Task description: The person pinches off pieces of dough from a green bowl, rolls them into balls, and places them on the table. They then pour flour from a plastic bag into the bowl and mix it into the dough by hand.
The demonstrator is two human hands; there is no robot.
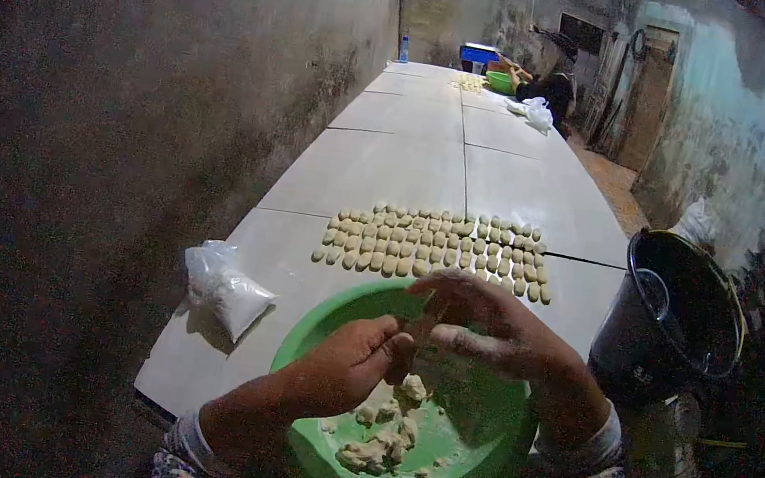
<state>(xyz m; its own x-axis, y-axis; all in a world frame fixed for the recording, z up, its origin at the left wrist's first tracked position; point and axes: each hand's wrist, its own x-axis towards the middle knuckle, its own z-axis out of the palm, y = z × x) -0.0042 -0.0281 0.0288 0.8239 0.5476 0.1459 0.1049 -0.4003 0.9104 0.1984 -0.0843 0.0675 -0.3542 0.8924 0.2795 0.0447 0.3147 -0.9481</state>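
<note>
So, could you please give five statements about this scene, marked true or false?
1. The left hand and the right hand are above the green basin. True.
2. The basin holds only water. False: clumps of dough lie in it.
3. Small shaped pieces lie in rows on the table. True.
4. A bag of white powder lies left of the basin. True.
5. The right hand rests on this bag. False: that hand is above the basin.

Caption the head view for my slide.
Left hand and right hand above a green basin of dough, oval pieces in rows beyond.
</note>
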